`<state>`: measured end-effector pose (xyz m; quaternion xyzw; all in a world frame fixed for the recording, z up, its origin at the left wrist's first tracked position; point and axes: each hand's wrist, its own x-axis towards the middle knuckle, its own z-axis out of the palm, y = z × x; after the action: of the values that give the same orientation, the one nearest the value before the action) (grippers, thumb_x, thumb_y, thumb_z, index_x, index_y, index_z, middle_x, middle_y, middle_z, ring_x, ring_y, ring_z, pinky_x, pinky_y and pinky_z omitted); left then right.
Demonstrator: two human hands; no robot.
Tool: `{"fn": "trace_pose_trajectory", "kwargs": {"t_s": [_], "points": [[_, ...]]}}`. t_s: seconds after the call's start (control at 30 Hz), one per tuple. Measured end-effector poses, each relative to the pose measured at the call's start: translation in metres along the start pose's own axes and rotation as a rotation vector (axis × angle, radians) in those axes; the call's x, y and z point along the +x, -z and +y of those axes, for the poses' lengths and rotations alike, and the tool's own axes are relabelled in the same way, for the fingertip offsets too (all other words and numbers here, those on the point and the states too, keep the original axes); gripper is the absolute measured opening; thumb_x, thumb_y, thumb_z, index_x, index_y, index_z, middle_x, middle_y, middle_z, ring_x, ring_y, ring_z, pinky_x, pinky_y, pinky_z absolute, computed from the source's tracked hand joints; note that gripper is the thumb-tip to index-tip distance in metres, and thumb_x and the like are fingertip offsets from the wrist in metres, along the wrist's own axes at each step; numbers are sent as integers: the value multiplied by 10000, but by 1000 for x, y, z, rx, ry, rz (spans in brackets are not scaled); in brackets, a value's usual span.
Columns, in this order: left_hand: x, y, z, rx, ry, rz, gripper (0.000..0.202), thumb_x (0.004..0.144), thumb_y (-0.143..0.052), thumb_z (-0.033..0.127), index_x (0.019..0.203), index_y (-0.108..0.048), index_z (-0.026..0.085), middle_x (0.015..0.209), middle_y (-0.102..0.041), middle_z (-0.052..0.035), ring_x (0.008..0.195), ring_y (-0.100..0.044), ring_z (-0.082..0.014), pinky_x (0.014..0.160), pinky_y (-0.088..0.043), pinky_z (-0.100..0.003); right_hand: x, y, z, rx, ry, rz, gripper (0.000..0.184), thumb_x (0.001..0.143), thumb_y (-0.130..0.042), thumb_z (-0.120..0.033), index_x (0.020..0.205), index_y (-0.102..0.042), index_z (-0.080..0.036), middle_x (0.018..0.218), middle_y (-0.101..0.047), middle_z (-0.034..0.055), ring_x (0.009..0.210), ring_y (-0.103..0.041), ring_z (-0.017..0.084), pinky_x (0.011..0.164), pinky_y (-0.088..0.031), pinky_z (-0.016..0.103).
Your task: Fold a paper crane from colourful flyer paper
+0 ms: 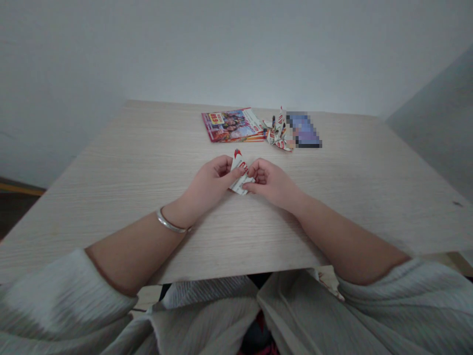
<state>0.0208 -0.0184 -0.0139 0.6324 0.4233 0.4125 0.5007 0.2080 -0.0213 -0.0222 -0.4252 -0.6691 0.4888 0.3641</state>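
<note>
On the near side of the leaflet stack (229, 130), a little to the right of its middle, you have the folded paper (238, 187) between your two hands, just above or on the desk (148, 148). Your left hand (210, 182) pinches it with the thumb across its face and the other fingers curled behind; your right hand (271, 181) pinches the lower right edge between thumb and curled fingers.

By the look of it, the folding is partway: the piece is narrow, layered and pointed at the end towards the stack, but its near end looks blunt and unfinished. Just right of the stack, touching or nearly so, lies a cluster of folded paper shapes (276, 135) that seems to be finished work.

Counting up, you have one piece in hand, one stack of several leaflets whose exact number can't be told, and one cluster whose overlapping shapes can't be counted surely. Further right of the stack sits one blurred-out flat device (306, 130), and you wear one bracelet (170, 224).
</note>
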Motion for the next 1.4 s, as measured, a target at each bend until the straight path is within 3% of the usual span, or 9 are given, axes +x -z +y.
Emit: {"fn": "trace_pose_trajectory", "kwargs": {"t_s": [0.17, 0.37, 0.53, 0.67, 0.93, 1.07, 1.17, 1.3, 1.4], "points": [[1, 3, 1, 10, -5, 10, 361, 804, -743, 488, 739, -572, 177, 648, -539, 26, 576, -459, -101, 512, -338, -219, -4, -3, -3, 10, -30, -5, 302, 781, -745, -325, 887, -472, -254, 678, -623, -69, 622, -627, 133, 624, -503, 293], [-1, 1, 7, 94, -5, 61, 296, 921, -594, 455, 800, -620, 186, 673, -579, 11, 576, -474, -114, 512, -363, -231, -6, -7, -7, 56, -62, -27, 368, 764, -762, -308, 912, -428, -267, 656, -675, -80, 609, -670, 143, 624, -521, 284], [-2, -1, 9, 107, -63, 90, 265, 908, -591, 379, 723, -566, 191, 629, -524, 29, 557, -433, -104, 509, -353, -228, -5, -10, -9, 110, -100, -46, 381, 749, -776, -281, 895, -425, -265, 661, -686, -85, 623, -685, 138, 627, -518, 269], [-1, 0, 9, 73, -15, 93, 253, 911, -561, 359, 714, -521, 205, 598, -503, 43, 514, -418, -103, 487, -344, -236, -5, -9, -12, 59, -104, -80, 378, 731, -790, -248, 877, -442, -257, 633, -673, -89, 596, -650, 126, 607, -485, 255], [1, 4, 9, 270, -116, 133, 297, 947, -543, 357, 696, -530, 198, 603, -505, 35, 557, -437, -110, 518, -338, -244, -6, -8, -13, 18, -114, -97, 381, 726, -794, -234, 879, -446, -257, 642, -680, -85, 602, -653, 133, 616, -483, 267], [2, 6, 4, 153, -1, -17, 227, 933, -581, 442, 926, -580, 215, 660, -606, 28, 560, -539, -130, 504, -376, -229, -5, -2, -10, -18, -88, -4, 374, 742, -787, -261, 909, -453, -261, 625, -668, -94, 592, -649, 137, 601, -467, 267], [1, 8, 0, 158, 15, -149, 456, 898, -637, 427, 1285, -521, 216, 731, -689, 11, 594, -604, -155, 526, -401, -231, -3, 2, -9, 6, -105, 37, 374, 749, -773, -254, 906, -433, -266, 604, -648, -104, 572, -628, 134, 576, -444, 261], [-1, 7, 0, 378, -77, -105, 583, 923, -614, 363, 1442, -429, 172, 574, -546, 75, 508, -472, -135, 512, -316, -237, -3, 7, -8, -84, -117, 16, 295, 799, -715, -232, 908, -444, -271, 576, -608, -112, 538, -563, 133, 567, -408, 271], [1, 6, 0, 525, -170, -72, 493, 928, -598, 317, 1385, -490, 167, 598, -538, 64, 586, -509, -155, 612, -389, -264, -3, 10, -7, -298, -65, 51, 203, 838, -686, -230, 893, -494, -266, 614, -595, -90, 584, -557, 142, 585, -368, 282]]}}
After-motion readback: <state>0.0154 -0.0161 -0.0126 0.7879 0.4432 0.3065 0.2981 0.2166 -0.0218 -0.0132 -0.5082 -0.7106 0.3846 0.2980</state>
